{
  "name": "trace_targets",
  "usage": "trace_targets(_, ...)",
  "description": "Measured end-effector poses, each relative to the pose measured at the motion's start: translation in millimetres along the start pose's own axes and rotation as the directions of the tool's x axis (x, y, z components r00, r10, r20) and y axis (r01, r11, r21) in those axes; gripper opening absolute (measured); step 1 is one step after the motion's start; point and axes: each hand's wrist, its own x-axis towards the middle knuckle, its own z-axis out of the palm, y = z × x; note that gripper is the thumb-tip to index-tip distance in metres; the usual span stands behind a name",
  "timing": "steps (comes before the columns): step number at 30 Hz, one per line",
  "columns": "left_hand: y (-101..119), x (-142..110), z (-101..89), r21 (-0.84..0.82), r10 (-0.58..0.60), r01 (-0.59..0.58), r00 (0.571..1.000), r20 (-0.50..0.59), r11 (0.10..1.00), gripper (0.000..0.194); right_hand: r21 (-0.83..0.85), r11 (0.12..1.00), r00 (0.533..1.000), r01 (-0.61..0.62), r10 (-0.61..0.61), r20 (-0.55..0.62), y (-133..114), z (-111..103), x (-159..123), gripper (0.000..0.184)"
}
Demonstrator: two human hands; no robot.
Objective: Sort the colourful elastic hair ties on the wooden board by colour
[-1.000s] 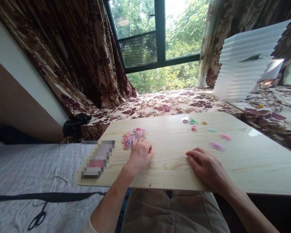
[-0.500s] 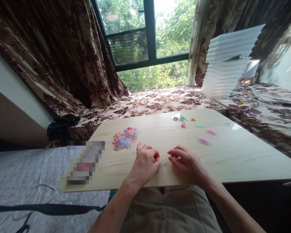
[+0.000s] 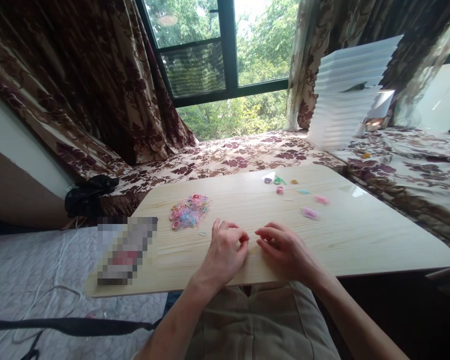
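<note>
My left hand (image 3: 227,247) rests near the front of the wooden-topped table (image 3: 187,260), thumb and forefinger pinched together. Anything between those fingertips is too small to make out. Just to its right, my right hand (image 3: 285,247) has its fingers bent loosely, with a gap between thumb and forefinger and nothing visible there. A mixed heap of small coloured elastic bands (image 3: 190,211) lies beyond my left hand, and one pale band (image 3: 202,233) sits apart from it. Past my right hand are lilac bands (image 3: 309,214) and pink bands (image 3: 321,199).
Toward the far edge are small groups of purple bands (image 3: 268,180), green bands (image 3: 279,179), yellow bands (image 3: 294,181), red-pink bands (image 3: 279,190) and teal bands (image 3: 303,192). A blurred-out flat object (image 3: 127,255) lies at the table's left end. Behind stands a tall white stack (image 3: 348,100).
The whole view has shifted slightly, with the table and bands appearing a little further left and up. Both hands keep nearly the same pose; the bands lie as before.
</note>
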Motion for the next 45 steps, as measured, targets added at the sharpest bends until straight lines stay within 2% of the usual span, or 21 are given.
trace_targets(11, 4.9, 0.1, 4.3, -0.006, 0.046, -0.046, 0.999, -0.009, 0.999, 0.016, -0.021, 1.0, 1.0, 0.02, -0.02, 0.005, 0.3, 0.5, -0.1, 0.015)
trace_targets(18, 6.5, 1.1, 1.3, -0.003, 0.027, -0.027, 1.0, -0.011, 1.0, 0.015, 0.001, 1.0, 1.0, 0.029, -0.029, -0.001, -2.0, -1.5, -0.3, 0.019)
trace_targets(23, -3.9, -3.1, -1.7, 0.052, -0.004, 0.006, 1.0, -0.027, 0.999, 0.016, -0.022, 1.0, 1.0, 0.009, -0.009, -0.004, -5.2, -4.7, 0.1, 0.02)
trace_targets(31, -21.0, -16.0, -9.1, 0.216, 0.01, 0.011, 0.996, -0.094, 0.976, 0.018, -0.043, 0.998, 0.998, -0.038, 0.035, -0.057, -7.2, -10.0, 0.1, 0.02)
trace_targets(36, -26.5, -21.3, -12.1, 0.293, 0.03, 0.013, 0.99, -0.141, 0.956, 0.019, -0.157, 0.982, 0.979, -0.102, 0.07, -0.193, 15.7, -42.3, -7.2, 0.021)
trace_targets(39, -29.5, -23.6, -11.3, 0.307, 0.034, 0.016, 0.987, -0.158, 0.952, 0.018, -0.231, 0.941, 0.934, -0.248, 0.17, -0.313, 45.9, -74.4, -12.6, 0.025)
trace_targets(41, -30.3, -24.4, -10.7, 0.312, 0.034, 0.022, 0.985, -0.171, 0.95, 0.017, -0.308, 0.872, 0.892, -0.38, 0.257, -0.373, 67.6, -95.5, -13.6, 0.028)
trace_targets(45, -29.2, -24.5, -11.0, 0.315, 0.041, 0.016, 0.984, -0.174, 0.949, 0.017, -0.344, 0.807, 0.846, -0.48, 0.323, -0.424, 100.6, -124.1, -6.0, 0.03)
